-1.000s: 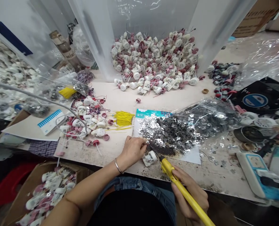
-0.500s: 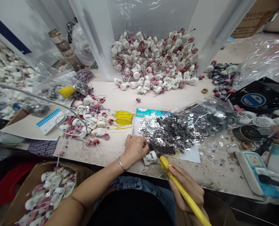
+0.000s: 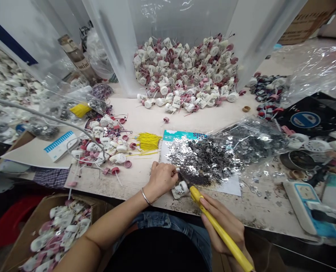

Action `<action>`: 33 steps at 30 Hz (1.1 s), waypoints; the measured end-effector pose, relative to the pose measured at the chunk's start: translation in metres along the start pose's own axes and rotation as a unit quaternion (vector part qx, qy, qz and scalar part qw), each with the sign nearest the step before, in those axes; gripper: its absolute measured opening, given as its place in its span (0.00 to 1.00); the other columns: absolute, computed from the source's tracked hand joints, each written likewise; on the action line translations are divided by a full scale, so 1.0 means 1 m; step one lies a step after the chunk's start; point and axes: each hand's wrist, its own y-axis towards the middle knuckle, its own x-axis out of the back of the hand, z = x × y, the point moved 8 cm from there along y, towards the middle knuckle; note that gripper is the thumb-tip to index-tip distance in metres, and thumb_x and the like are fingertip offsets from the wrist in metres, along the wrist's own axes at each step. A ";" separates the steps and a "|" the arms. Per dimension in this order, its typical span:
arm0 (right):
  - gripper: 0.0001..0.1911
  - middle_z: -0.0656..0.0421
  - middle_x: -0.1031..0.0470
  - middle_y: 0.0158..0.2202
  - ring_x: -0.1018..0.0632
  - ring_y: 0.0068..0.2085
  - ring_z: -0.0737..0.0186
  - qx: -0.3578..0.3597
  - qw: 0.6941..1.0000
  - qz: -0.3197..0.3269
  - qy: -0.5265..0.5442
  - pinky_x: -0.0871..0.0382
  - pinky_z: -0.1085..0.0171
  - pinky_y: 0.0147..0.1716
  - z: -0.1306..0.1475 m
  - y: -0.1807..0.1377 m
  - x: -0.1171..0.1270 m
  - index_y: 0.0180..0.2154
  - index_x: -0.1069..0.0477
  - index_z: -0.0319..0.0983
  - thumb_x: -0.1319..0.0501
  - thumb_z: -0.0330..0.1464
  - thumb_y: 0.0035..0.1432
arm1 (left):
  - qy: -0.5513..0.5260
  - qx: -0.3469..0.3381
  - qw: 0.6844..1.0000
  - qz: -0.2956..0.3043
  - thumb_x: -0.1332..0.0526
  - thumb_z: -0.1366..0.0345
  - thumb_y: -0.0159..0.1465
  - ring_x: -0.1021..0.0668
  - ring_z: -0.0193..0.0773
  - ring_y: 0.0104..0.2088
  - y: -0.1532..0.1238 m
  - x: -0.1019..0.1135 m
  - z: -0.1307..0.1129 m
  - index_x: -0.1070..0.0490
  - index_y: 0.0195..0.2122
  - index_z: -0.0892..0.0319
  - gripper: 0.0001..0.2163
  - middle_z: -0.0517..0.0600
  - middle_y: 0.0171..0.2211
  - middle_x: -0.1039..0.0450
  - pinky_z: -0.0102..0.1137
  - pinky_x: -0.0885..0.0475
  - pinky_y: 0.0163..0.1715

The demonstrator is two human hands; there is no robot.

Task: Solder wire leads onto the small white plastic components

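My right hand [image 3: 223, 223] grips a yellow-handled soldering iron [image 3: 213, 221], slanting up and left from the lower right. Its front end is beside a white plastic housing [image 3: 180, 190] near the front edge of the table; the exact tip is hard to make out. Just above and left of that housing, my left hand [image 3: 162, 177] is closed in a pinch, and whatever sits between the fingertips is too small to name. Right behind both hands, a heap of small silvery and dark metal pieces [image 3: 204, 156] covers a white sheet [image 3: 233, 189] with a teal band.
A bundle of yellow wires [image 3: 148, 142] lies left of the metal heap. White and pink plastic parts [image 3: 100, 145] are piled farther left, with more in a large bin [image 3: 122, 75] behind and a cardboard box [image 3: 100, 207] below. A power strip [image 3: 306, 211] lies at right.
The soldering iron and my right hand have shifted slightly left and up, closer to the white housing. My left hand stays nearly where it was, still pinching.
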 end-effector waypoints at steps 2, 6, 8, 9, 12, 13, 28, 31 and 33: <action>0.27 0.49 0.29 0.53 0.25 0.52 0.52 0.000 1.000 -0.016 0.000 0.24 0.57 0.47 0.000 0.000 0.001 0.55 0.34 0.33 0.42 0.18 0.52 | -0.002 0.000 1.000 0.005 0.44 0.67 0.60 0.24 0.40 0.33 0.000 0.000 0.000 0.27 0.26 0.57 0.08 0.47 0.27 0.22 0.36 0.43 0.38; 0.29 0.50 0.31 0.55 0.26 0.53 0.54 -0.021 0.995 -0.099 0.001 0.24 0.59 0.48 -0.003 0.002 -0.001 0.56 0.36 0.35 0.40 0.17 0.51 | -0.004 0.002 1.000 0.013 0.44 0.67 0.59 0.24 0.40 0.33 0.002 0.000 0.001 0.26 0.27 0.57 0.08 0.47 0.27 0.22 0.36 0.43 0.39; 0.21 0.52 0.34 0.57 0.26 0.54 0.56 -0.037 0.993 -0.115 0.002 0.23 0.61 0.46 -0.006 0.005 -0.013 0.48 0.31 0.38 0.41 0.17 0.52 | -0.003 0.003 1.000 0.016 0.44 0.66 0.59 0.24 0.40 0.33 0.002 0.000 0.000 0.26 0.27 0.57 0.08 0.47 0.27 0.22 0.37 0.42 0.39; 0.16 0.52 0.35 0.57 0.26 0.53 0.57 -0.042 0.992 -0.115 0.002 0.23 0.62 0.45 -0.008 0.006 -0.021 0.42 0.29 0.39 0.41 0.18 0.53 | -0.002 0.003 1.000 0.017 0.44 0.66 0.60 0.24 0.40 0.32 0.002 0.001 -0.001 0.26 0.27 0.57 0.08 0.47 0.27 0.22 0.37 0.42 0.39; 0.09 0.54 0.36 0.56 0.25 0.51 0.59 -0.040 0.992 -0.116 0.004 0.22 0.64 0.41 -0.010 0.008 -0.038 0.31 0.31 0.38 0.41 0.19 0.54 | -0.002 0.001 1.000 0.018 0.44 0.65 0.60 0.24 0.41 0.32 -0.001 0.003 -0.002 0.26 0.27 0.57 0.08 0.48 0.27 0.22 0.37 0.42 0.39; 0.08 0.55 0.36 0.55 0.24 0.49 0.60 -0.038 0.992 -0.118 0.002 0.21 0.64 0.40 -0.011 0.007 -0.040 0.30 0.32 0.38 0.40 0.20 0.54 | -0.001 0.000 1.000 0.017 0.44 0.65 0.60 0.24 0.41 0.33 -0.002 0.004 -0.002 0.26 0.27 0.57 0.09 0.48 0.27 0.22 0.37 0.41 0.39; 0.20 0.55 0.38 0.57 0.29 0.56 0.54 0.011 0.987 -0.102 -0.124 0.22 0.62 0.46 -0.052 -0.005 -0.005 0.46 0.29 0.42 0.39 0.19 0.53 | 0.031 -0.001 1.000 0.007 0.43 0.62 0.65 0.23 0.43 0.40 -0.018 0.021 0.013 0.24 0.36 0.58 0.09 0.51 0.37 0.22 0.35 0.35 0.40; 0.18 0.55 0.39 0.57 0.27 0.52 0.57 0.017 0.989 -0.120 -0.089 0.21 0.64 0.42 -0.038 0.002 -0.015 0.42 0.29 0.42 0.38 0.19 0.52 | 0.077 0.056 0.994 -0.054 0.44 0.65 0.65 0.23 0.45 0.40 -0.020 0.043 0.044 0.23 0.37 0.58 0.09 0.51 0.37 0.22 0.37 0.35 0.41; 0.13 0.55 0.37 0.55 0.25 0.50 0.59 0.016 0.991 -0.117 -0.065 0.21 0.64 0.41 -0.035 0.011 -0.027 0.38 0.30 0.41 0.37 0.20 0.52 | 0.107 0.089 0.987 -0.082 0.44 0.67 0.65 0.23 0.47 0.40 -0.018 0.053 0.064 0.23 0.36 0.60 0.09 0.54 0.37 0.22 0.39 0.35 0.41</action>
